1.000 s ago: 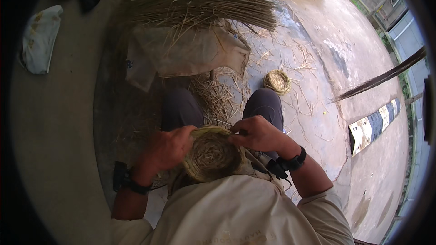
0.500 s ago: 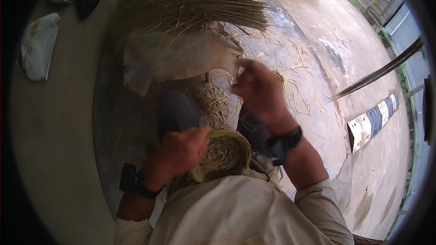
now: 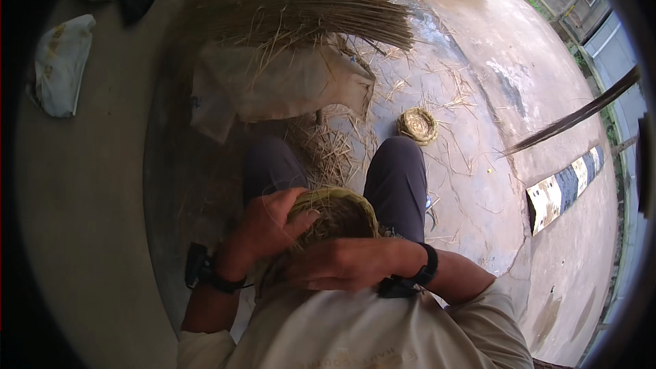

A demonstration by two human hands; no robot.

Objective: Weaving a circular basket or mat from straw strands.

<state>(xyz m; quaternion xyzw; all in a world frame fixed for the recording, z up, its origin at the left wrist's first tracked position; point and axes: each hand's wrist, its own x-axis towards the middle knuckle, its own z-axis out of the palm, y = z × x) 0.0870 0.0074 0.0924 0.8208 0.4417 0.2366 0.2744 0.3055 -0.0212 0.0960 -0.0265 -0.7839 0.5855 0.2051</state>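
Note:
A round woven straw basket (image 3: 338,201) rests in my lap, its near side hidden by my hands. My left hand (image 3: 270,225) grips its left rim, thumb over the inside, with a thin strand arcing beside the fingers. My right hand (image 3: 342,263) lies low across the basket's near side, fingers bent toward the left; whatever they hold is hidden.
A long straw bundle (image 3: 307,3) and a pale sack (image 3: 287,78) lie ahead. A smaller woven basket (image 3: 417,126) sits on straw-littered concrete (image 3: 471,184) beyond my right knee. Bags (image 3: 63,65) lie at left; a striped strip (image 3: 567,184) and dark pole (image 3: 581,109) at right.
My right hand left the rim, swung up and forward above the right knee, then came down across the basket's near side. My left hand stayed at the rim, its thumb now inside.

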